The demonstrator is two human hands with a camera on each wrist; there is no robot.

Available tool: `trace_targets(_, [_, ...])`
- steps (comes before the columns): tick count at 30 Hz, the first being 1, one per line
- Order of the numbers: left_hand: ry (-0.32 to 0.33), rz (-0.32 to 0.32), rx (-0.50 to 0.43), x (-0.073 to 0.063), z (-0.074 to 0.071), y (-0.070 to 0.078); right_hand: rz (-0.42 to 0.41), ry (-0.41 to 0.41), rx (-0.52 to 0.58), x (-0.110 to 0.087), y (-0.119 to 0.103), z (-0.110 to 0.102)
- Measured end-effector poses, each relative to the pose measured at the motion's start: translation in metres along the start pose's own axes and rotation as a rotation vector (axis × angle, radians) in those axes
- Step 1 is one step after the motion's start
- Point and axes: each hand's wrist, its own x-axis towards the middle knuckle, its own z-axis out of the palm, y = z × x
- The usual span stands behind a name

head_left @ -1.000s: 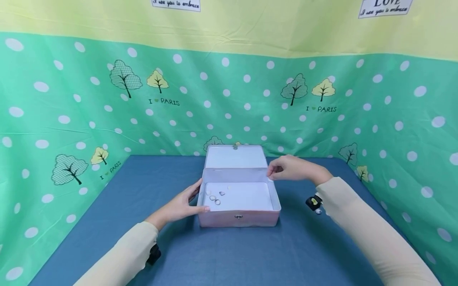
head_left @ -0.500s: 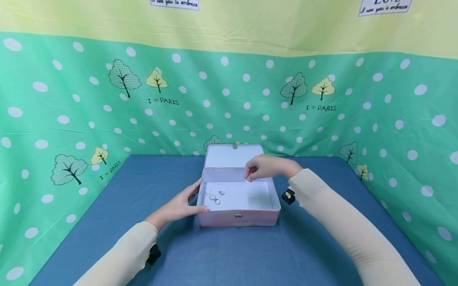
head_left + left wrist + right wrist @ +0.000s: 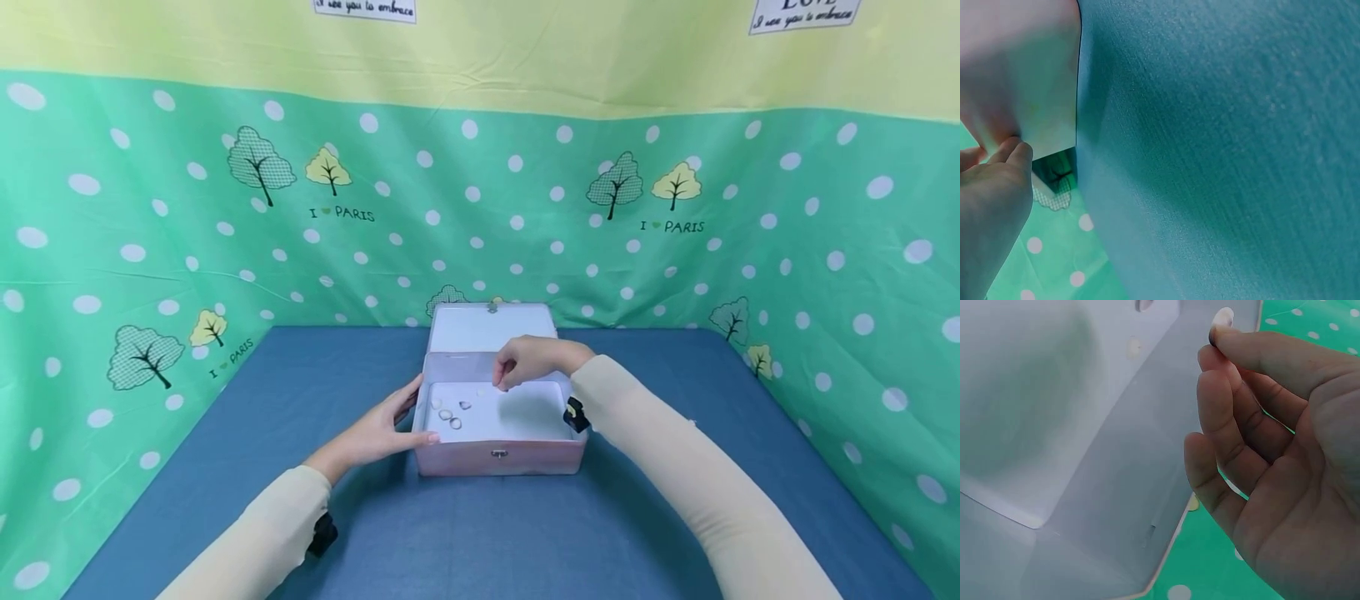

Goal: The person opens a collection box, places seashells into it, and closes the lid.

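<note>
A pink box point(image 3: 498, 459) with a white inside stands in the middle of the blue table, its lid point(image 3: 491, 327) open and leaning back. Several small pale pieces point(image 3: 450, 413) lie in its left part. My right hand point(image 3: 501, 382) hovers over the inside of the box and pinches a small white piece point(image 3: 1223, 315) between thumb and forefinger, as the right wrist view shows point(image 3: 1216, 334). My left hand point(image 3: 382, 429) rests with straight fingers against the box's left wall; the left wrist view shows its fingertips point(image 3: 1013, 153) touching that wall point(image 3: 1022, 81).
The blue cloth point(image 3: 480, 533) covers the table around the box. A green dotted curtain point(image 3: 150, 250) with tree prints closes off the back and both sides. A black wrist camera point(image 3: 575, 414) sits by the box's right rim.
My right hand has moved left from beyond the box's right rear corner to above its inside, still pinching. The left hand and the box have stayed put.
</note>
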Motion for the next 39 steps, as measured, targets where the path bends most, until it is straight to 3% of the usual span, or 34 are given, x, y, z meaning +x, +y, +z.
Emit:
trace_targets(8, [-0.010,0.020,-0.029,0.000,0.000,0.000,-0.009,0.037,-0.025,0.002,0.005,0.003])
trace_targets(14, [-0.014,0.022,-0.029,0.000,0.000,-0.001,0.003,0.051,-0.037,-0.008,0.007,-0.001])
trace_targets(26, [-0.003,0.011,-0.014,0.000,0.000,-0.002,0.003,0.105,-0.025,-0.051,0.024,-0.012])
trace_targets(39, [-0.005,0.004,-0.022,0.000,-0.001,-0.002,-0.006,0.198,-0.001,-0.106,0.063,-0.008])
